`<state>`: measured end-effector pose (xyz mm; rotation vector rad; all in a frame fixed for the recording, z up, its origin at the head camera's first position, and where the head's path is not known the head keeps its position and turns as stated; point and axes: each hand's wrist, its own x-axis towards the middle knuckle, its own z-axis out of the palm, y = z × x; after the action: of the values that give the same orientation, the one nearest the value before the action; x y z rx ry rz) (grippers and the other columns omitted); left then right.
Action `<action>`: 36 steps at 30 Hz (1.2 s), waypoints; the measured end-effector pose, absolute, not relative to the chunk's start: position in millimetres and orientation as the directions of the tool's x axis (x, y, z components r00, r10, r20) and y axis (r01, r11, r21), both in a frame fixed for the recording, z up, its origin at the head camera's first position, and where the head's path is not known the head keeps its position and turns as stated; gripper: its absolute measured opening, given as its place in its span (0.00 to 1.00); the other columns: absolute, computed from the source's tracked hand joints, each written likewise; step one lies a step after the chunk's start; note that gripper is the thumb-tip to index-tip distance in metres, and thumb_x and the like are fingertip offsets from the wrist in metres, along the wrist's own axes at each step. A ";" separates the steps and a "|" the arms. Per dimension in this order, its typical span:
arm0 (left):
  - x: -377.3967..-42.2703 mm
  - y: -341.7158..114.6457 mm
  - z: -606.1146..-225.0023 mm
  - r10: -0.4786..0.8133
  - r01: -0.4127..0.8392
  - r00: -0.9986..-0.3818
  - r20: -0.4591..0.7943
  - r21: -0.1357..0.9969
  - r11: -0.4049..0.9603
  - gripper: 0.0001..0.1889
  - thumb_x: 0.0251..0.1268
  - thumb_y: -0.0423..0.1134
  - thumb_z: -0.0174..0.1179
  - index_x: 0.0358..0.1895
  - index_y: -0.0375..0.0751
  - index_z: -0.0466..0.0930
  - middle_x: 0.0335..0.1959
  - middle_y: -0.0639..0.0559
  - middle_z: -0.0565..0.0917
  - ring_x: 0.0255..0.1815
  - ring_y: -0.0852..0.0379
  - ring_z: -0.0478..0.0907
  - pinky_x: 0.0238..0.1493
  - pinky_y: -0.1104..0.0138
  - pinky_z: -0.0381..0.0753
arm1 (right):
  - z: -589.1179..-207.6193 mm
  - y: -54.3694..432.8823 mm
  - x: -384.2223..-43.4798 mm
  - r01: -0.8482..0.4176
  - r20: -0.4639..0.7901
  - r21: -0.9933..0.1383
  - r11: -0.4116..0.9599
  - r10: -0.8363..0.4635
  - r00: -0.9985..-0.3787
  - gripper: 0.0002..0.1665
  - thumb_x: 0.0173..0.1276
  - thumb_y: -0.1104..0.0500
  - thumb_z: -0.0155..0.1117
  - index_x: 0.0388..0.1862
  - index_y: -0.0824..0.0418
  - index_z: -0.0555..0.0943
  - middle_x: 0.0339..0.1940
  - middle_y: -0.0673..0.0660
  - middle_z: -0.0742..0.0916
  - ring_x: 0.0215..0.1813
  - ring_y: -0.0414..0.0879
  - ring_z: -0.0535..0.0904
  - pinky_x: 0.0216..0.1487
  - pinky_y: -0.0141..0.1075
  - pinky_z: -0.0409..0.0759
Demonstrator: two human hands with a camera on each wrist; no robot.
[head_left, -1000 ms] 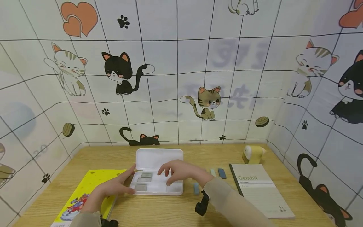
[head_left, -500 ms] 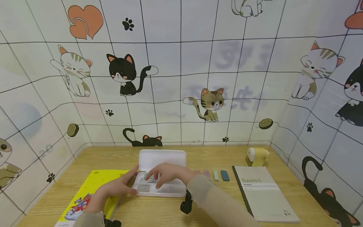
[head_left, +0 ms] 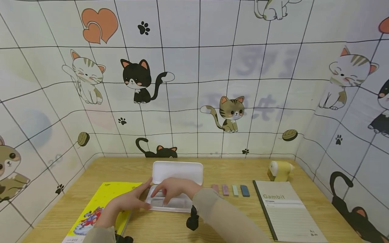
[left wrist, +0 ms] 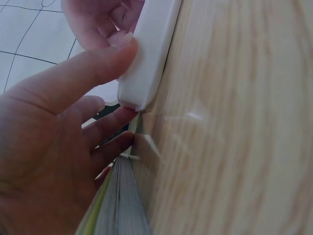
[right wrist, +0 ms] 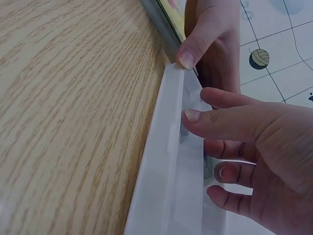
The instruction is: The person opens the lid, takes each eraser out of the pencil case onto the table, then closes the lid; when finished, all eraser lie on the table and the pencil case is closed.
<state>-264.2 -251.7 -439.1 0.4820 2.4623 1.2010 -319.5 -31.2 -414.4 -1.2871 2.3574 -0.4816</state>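
Head view finds the white hinged case (head_left: 170, 210) on the wooden table (head_left: 164, 226), lid (head_left: 179, 169) raised, left hand (head_left: 131, 199) spread along its end, right hand (head_left: 175, 188) loosely splayed over its grey slabs (head_left: 157, 203), apparently arranging them, the next move likely calling for light, precise pressure.

We read "Gambit" on notebook (head_left: 291, 216) cover, smaller "NOTEBOOK" just beneath. Mark in its lower right corner too small for us. Yellow book (head_left: 109, 192): tiny print, unreadable. Faint characters on wall (head_left: 182, 67), likewise unreadable.
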 end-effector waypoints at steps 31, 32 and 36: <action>-265.0 -251.3 -438.9 0.405 0.098 -0.892 -0.201 0.789 0.607 0.56 0.51 0.44 0.72 0.79 0.50 0.41 0.75 0.33 0.53 0.75 0.34 0.43 0.66 0.33 0.43 | -420.3 -43.4 -318.2 -0.809 -0.185 -0.368 0.458 -0.889 -0.419 0.34 0.54 0.66 0.74 0.60 0.44 0.82 0.22 0.44 0.75 0.26 0.37 0.64 0.26 0.25 0.64; -265.0 -251.3 -438.9 0.405 0.098 -0.892 -0.201 0.789 0.607 0.56 0.51 0.44 0.72 0.79 0.50 0.41 0.75 0.33 0.53 0.75 0.34 0.43 0.66 0.33 0.43 | -420.0 -43.3 -317.8 -0.809 -0.184 -0.368 0.458 -0.889 -0.419 0.33 0.54 0.66 0.74 0.59 0.44 0.82 0.22 0.45 0.75 0.26 0.37 0.64 0.26 0.25 0.64; -265.2 -251.5 -438.9 0.409 0.103 -0.891 -0.198 0.789 0.605 0.56 0.52 0.43 0.72 0.79 0.50 0.41 0.75 0.33 0.53 0.75 0.34 0.43 0.66 0.33 0.43 | -420.3 -43.1 -317.1 -0.809 -0.184 -0.364 0.461 -0.887 -0.422 0.32 0.54 0.66 0.74 0.58 0.45 0.82 0.22 0.45 0.75 0.26 0.37 0.64 0.26 0.25 0.64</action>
<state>-265.2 -251.5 -438.9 0.4120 2.4753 1.1837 -317.1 -43.1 -420.3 -1.4359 2.3664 -0.3118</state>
